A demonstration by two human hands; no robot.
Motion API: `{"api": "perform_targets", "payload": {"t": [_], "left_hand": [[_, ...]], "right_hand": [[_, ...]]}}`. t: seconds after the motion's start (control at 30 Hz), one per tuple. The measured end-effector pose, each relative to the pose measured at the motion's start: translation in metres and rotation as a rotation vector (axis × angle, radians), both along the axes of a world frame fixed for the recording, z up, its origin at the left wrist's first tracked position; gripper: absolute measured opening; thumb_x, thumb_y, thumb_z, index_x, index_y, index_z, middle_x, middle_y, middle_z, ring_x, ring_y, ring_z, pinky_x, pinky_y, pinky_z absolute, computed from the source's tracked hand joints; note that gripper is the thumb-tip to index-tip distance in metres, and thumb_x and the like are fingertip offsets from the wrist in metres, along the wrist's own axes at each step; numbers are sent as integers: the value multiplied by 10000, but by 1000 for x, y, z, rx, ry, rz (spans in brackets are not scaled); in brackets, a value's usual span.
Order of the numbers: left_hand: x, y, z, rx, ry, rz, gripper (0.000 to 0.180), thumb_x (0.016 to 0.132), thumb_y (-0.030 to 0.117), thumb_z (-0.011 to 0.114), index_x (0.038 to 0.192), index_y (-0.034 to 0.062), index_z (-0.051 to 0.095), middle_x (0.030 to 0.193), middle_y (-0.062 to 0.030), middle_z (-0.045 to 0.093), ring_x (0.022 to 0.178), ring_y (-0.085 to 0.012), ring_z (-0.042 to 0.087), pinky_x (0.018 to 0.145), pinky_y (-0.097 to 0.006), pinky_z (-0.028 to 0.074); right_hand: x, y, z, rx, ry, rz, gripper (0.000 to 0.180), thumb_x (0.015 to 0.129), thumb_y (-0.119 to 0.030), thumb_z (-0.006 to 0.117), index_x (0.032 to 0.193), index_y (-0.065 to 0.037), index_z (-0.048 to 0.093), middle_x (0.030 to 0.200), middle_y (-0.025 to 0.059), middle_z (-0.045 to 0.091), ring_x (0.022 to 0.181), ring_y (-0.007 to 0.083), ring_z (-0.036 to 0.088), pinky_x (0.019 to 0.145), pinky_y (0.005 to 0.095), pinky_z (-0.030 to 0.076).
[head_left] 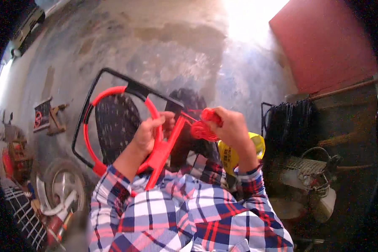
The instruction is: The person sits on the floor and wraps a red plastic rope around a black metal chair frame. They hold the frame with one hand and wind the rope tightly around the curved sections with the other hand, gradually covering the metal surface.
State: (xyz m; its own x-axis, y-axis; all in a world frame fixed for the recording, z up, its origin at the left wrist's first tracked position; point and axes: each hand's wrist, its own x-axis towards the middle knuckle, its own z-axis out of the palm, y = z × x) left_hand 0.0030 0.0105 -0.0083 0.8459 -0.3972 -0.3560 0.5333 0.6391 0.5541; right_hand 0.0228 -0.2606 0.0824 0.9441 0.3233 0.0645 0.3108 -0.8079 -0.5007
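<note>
In front of my torso is a red ring-shaped frame (pixel 164 153) with a straight bar and a black rectangular outer loop (pixel 87 113). My left hand (pixel 149 132) is closed around the red ring, on its right side. To the right, my right hand (pixel 231 128) is curled around a red piece (pixel 211 116) that looks like a handle or knob. A bundle of thin red cord (pixel 202 131) hangs just below its fingers. Red strands run from there toward the black corner of the frame. My fingers partly cover the red piece, so its exact kind is unclear.
A yellow object with dark markings (pixel 228 158) sits beyond my right forearm. Black coiled hoses or cables (pixel 292 122) hang at the right, above a wire basket (pixel 306 164). A spoked wheel (pixel 64 185) and a metal grid (pixel 25 214) are at lower left. A red panel (pixel 323 46) stands upper right.
</note>
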Motion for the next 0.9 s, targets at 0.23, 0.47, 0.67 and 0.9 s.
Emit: {"api": "perform_targets", "payload": {"t": [0.23,0.47,0.67,0.9], "left_hand": [[1,-3,5,-82,43,-67,517,877,296,628,1265,-38,556,1172,-182,633,1054,-278,643,892,-392,539],[2,-4,17,-189,-50,-243,699,836,338,636,1390,-36,431,1189,-216,616,966,-288,670,818,-383,569],[-2,-4,14,-229,-4,-240,625,841,254,649,1385,21,448,1138,-204,621,862,-278,668,764,-375,564],[-8,5,17,-267,59,-187,610,840,167,657,1404,79,441,1068,-197,615,818,-292,649,737,-409,572]], "right_hand": [[-9,-71,-25,972,383,-341,175,867,-211,669,920,-57,604,692,16,564,595,135,516,619,292,472],[-5,-125,-72,1597,281,-541,130,916,-193,635,897,-92,557,639,-43,392,531,98,384,541,246,375],[-18,0,-50,1130,484,-205,273,839,-54,620,1108,-23,583,692,-15,536,615,81,500,574,242,424],[-21,11,-58,724,487,-29,131,842,-132,698,907,-28,654,707,-28,583,695,65,530,628,261,463]]}}
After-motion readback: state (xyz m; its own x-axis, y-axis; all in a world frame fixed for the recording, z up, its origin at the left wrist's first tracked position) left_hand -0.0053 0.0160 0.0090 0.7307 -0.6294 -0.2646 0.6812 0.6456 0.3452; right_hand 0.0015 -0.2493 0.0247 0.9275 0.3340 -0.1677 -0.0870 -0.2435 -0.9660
